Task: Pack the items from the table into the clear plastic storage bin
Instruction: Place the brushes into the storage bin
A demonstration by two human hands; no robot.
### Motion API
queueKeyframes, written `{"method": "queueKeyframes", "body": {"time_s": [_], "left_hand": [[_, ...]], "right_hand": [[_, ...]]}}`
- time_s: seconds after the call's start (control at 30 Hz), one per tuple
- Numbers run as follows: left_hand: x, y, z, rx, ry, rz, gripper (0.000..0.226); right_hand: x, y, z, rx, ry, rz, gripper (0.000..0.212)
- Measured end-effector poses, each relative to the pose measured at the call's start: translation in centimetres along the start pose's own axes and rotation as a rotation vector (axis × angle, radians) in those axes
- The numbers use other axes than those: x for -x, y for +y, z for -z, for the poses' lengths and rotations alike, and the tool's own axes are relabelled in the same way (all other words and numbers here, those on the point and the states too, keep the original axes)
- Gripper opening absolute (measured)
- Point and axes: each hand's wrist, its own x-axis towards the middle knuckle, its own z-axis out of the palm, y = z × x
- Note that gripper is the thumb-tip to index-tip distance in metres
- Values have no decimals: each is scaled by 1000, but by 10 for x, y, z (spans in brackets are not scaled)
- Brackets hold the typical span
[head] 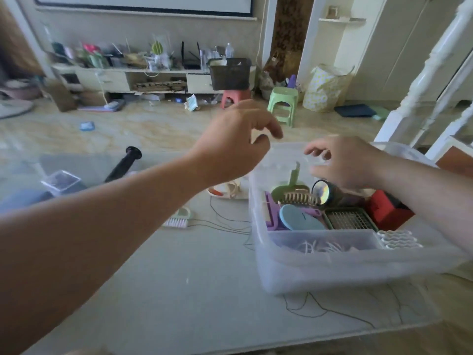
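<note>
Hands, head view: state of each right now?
Left hand: open, fingers loosely curled, holding nothing, raised over the table.
Right hand: open, fingers loosely curled, nothing visibly held, above the clear storage bin.

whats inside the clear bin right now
In the clear bin: a green dustpan, tan hair claw, blue disc, purple piece, flashlight, grid slicer, red box, white cord. The right hand covers whatever lies beneath it.

Marbled tile floor [153, 126], cluttered low cabinet [122, 78], green stool [282, 98]
</note>
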Motion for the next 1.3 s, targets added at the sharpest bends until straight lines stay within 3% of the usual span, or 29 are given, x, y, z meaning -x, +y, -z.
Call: {"method": "queueKeyframes", "body": {"time_s": [0.13, 0.27, 0.43, 0.53, 0.67, 0.73, 0.83, 0.93, 1.0, 1.07, 1.13, 1.23, 1.3], "left_hand": [[64, -91, 56, -244, -132, 233, 25], [130, -156, 82, -386, -247, 444, 27], [181, -222, 87, -568, -377, 743, 31], [189, -257, 83, -584, -391, 826, 35], [177, -285, 65, -619, -378, 793, 35], [171, -297, 55, -660, -415, 758, 49], [164, -313, 39, -711, -519, 746, 73], [159, -312, 20, -769, -562, 627, 84], [160, -303, 11, -841, -539, 471, 79], [165, -296, 8, -901, -559, 358, 73], [168, -288, 12, -918, -602, 293, 75], [172, -273, 23, -853, -611, 257, 29], [176, -265, 32, -776, -536, 266, 15]], "right_hand": [[3, -112, -2, -173, 76, 210, 36], [-14, -199, -42, -129, -48, 346, 38], [-55, -262, -119, 55, -286, 210, 47], [-83, -274, -168, 134, -392, 127, 51], [-117, -266, -214, 239, -466, 122, 78], [-131, -257, -227, 275, -482, 119, 86], [-144, -242, -243, 273, -463, 54, 54], [-147, -231, -255, 287, -382, 117, 48], [-142, -229, -256, 233, -376, 146, 45], [-132, -231, -253, 302, -392, 143, 21], [-121, -235, -249, 349, -400, 173, 21], [-104, -241, -247, 495, -415, 246, 26], [-93, -242, -241, 496, -417, 251, 26]]}}
